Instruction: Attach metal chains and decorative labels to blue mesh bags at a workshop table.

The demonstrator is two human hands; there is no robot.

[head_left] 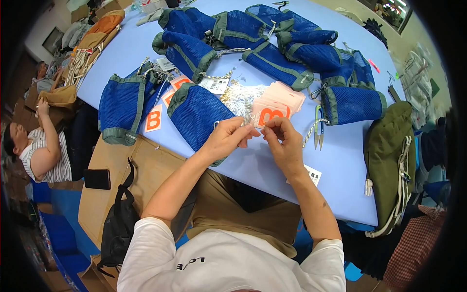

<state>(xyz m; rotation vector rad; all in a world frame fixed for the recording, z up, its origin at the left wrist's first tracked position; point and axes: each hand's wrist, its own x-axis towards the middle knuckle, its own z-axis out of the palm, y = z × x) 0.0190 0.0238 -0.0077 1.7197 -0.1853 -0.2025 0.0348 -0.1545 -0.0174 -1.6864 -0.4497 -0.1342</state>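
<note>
My left hand [227, 138] and my right hand [282, 145] meet above the near part of the table, thumbs and fingertips pinched close together. Whatever is between them is too small to make out; it may be a thin string. Just under my left hand lies a blue mesh drawstring bag [198, 113] with grey-green trim. Behind my fingertips is a stack of pale pink cards [278, 100] with orange print, and against it a heap of thin white strings [239, 95]. Small scissors [318, 129] lie to the right of my right hand.
Several more blue mesh bags [279, 63] cover the far side of the light blue table [340, 168]. Loose printed cards [153, 119] lie at left. An olive green bag [386, 155] hangs over the right edge. A co-worker [48, 151] sits at left, near a black phone [97, 179] on cardboard.
</note>
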